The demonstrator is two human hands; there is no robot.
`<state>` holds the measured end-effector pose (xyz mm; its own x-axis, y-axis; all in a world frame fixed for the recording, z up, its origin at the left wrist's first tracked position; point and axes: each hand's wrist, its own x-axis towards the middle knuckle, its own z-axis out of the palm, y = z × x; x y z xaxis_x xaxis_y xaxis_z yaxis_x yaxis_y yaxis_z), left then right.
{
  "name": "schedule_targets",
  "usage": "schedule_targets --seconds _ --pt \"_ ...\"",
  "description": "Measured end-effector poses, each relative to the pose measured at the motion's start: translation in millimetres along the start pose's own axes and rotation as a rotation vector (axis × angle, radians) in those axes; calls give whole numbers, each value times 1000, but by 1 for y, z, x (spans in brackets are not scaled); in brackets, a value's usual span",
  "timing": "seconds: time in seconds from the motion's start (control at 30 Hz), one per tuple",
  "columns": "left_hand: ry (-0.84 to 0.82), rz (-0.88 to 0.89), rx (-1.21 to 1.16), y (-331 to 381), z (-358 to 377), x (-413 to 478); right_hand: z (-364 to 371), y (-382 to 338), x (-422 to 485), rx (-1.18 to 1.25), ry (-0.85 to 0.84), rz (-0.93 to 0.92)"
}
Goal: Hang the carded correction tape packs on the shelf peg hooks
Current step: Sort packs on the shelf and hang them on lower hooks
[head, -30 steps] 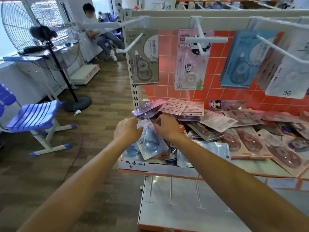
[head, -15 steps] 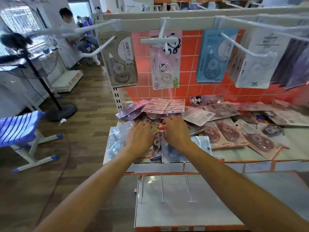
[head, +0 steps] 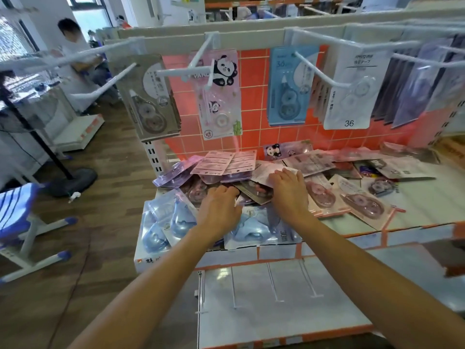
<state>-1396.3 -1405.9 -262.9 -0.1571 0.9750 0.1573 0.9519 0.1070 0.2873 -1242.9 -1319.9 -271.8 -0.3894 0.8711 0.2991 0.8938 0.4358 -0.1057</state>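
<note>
Loose carded correction tape packs (head: 362,202) lie in a heap on the shelf (head: 427,205). Blue packs (head: 161,222) sit at its left edge. My left hand (head: 219,210) rests on the heap with bent fingers, and their tips are hidden among the packs. To its right, my right hand (head: 289,192) lies with spread fingers touching a white card (head: 266,172). Above, white peg hooks (head: 201,56) carry a grey pack (head: 153,102), a panda pack (head: 221,96), a blue pack (head: 289,89) and a white pack (head: 352,86).
A lower white shelf (head: 352,298) juts out below my arms with loose hooks (head: 274,285) lying on it. On the wooden floor to the left stand a blue chair (head: 15,215) and a fan stand (head: 75,177). A person (head: 73,34) sits far back left.
Both hands moved right and deeper into the heap. The blue pack that was under my left hand now lies at the shelf's left edge. The view shifted right.
</note>
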Motion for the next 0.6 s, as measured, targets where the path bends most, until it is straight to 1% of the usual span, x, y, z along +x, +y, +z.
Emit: schedule_targets --seconds 0.13,0.27,0.37,0.43,0.5,0.6 --pt "-26 -2 -3 14 0 9 -6 11 1 154 184 10" --pt "-36 -6 -41 31 3 17 -19 22 3 292 224 -10" --pt "5 22 -172 38 7 24 -38 30 5 391 373 -79" --pt "37 28 -248 44 8 28 -53 34 7 458 452 -93" --pt "60 6 -302 50 8 31 -65 40 8 545 493 -59" --pt "90 -42 -463 58 5 35 -75 50 11 719 478 38"
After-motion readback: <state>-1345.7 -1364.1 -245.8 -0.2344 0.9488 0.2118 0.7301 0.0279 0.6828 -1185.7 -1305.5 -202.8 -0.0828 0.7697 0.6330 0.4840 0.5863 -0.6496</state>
